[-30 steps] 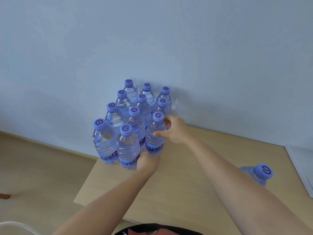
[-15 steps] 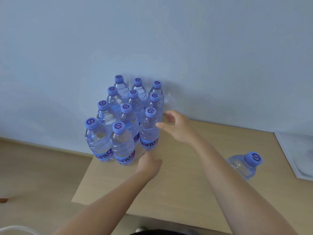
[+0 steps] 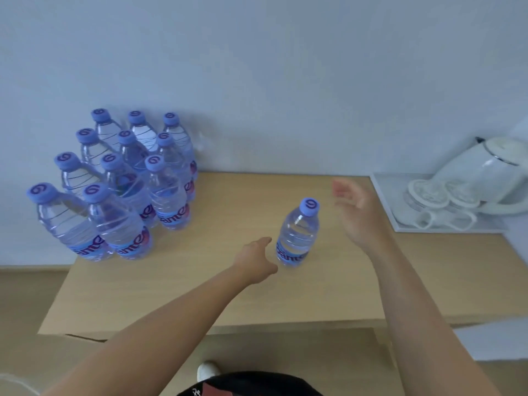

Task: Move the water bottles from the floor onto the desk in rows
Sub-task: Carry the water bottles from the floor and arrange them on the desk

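Note:
Several clear water bottles [image 3: 120, 192] with purple caps stand in tight rows at the back left corner of the wooden desk [image 3: 228, 292]. One more bottle [image 3: 297, 232] stands alone near the desk's middle. My left hand [image 3: 255, 260] hovers just left of that bottle's base, fingers loosely apart, holding nothing. My right hand [image 3: 357, 212] is spread open to the right of the lone bottle, a short gap away, and it too is empty.
A white tray [image 3: 383, 201] at the desk's right end carries a white kettle [image 3: 491, 172] and upturned glass cups [image 3: 434, 195]. The wall runs right behind the desk. Floor lies to the left, and a white shoe [image 3: 208, 370] shows below the front edge.
Both hands left the grouped bottles and swung right toward the lone bottle. The view also turned right, bringing the tray and kettle into sight.

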`<action>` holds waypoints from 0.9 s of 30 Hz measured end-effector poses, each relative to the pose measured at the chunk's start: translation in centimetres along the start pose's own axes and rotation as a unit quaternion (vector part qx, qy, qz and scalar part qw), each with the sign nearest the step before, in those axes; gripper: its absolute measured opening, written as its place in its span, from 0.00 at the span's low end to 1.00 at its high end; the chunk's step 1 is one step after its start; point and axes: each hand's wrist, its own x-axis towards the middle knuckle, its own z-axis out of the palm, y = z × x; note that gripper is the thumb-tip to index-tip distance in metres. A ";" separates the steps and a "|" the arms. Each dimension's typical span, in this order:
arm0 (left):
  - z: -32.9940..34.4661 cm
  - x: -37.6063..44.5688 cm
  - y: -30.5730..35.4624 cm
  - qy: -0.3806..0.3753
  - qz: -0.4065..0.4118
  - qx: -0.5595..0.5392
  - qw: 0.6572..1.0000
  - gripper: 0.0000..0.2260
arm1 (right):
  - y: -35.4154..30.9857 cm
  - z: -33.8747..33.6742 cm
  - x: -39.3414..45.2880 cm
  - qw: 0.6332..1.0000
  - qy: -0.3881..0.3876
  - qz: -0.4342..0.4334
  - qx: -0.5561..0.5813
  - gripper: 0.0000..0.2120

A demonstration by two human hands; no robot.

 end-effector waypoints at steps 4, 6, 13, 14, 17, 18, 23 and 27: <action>1.2 -0.2 0.3 -0.006 -0.006 0.046 0.999 0.32 | 3.8 1.5 -1.6 0.977 -0.202 0.057 -0.038 0.26; 1.7 -0.4 0.3 -0.008 -0.019 0.047 0.999 0.32 | 4.2 2.4 -1.8 0.978 -0.205 0.043 -0.013 0.23; 2.9 -1.7 -0.4 0.001 -0.043 0.030 0.999 0.31 | 4.1 4.6 -1.5 0.993 -0.108 0.046 -0.007 0.24; 2.9 -1.9 -0.6 0.003 -0.043 0.026 0.999 0.31 | 4.0 4.7 -1.5 0.994 -0.105 0.042 -0.014 0.22; 2.7 -3.0 -1.4 0.009 -0.043 0.016 0.999 0.30 | 3.9 4.7 -1.6 0.994 -0.101 0.027 -0.016 0.19; 2.3 -3.3 -1.8 0.013 -0.043 0.016 0.999 0.30 | 3.6 4.8 -1.7 0.994 -0.103 0.024 -0.011 0.18; 0.2 -4.2 -4.5 0.046 -0.046 -0.016 0.998 0.32 | 0.9 6.4 -2.1 0.986 -0.166 0.001 0.031 0.17; -1.2 -5.2 -6.9 0.072 -0.074 -0.070 0.992 0.34 | -2.7 9.5 -2.3 0.973 -0.224 -0.056 0.005 0.17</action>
